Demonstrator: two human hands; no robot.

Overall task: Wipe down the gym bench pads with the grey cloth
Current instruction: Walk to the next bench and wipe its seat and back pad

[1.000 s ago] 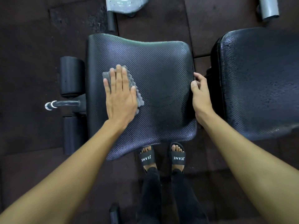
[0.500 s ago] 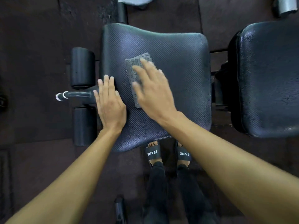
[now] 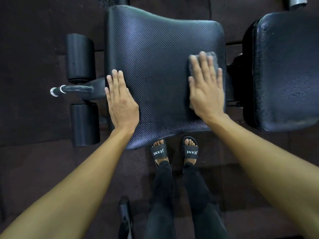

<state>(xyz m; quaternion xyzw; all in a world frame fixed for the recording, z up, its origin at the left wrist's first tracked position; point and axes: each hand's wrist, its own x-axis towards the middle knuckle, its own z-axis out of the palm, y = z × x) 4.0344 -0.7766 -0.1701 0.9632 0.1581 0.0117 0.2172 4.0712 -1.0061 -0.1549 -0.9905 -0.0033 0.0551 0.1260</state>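
Step in hand: wiping the seat pad, judging by the cloth lying under a flat palm at the pad's right border.
Cloth: the grey cloth lies on the pad's right side, just inside the edge. It is mostly covered, showing past the fingertips and below the heel of the palm.
Right grip: the right hand lies flat on the cloth with its fingers straight and slightly spread. It presses down rather than closing round the cloth, and it looks a little blurred.
Left grip: the left hand lies flat on the pad's left edge with its fingers straight and together. It has nothing in it and seems to steady the pad.
Still to do: the second pad, just to the right across a gap, looks mottled. I cannot tell whether it is wet or dirty.
Next move: probably a stroke back across the textured surface, or a lift over the gap. Either needs even palm pressure so the loose cloth does not bunch or slide off the edge.
Writing: "JEANE" in white on the strap of each black sandal. Nothing else is legible.
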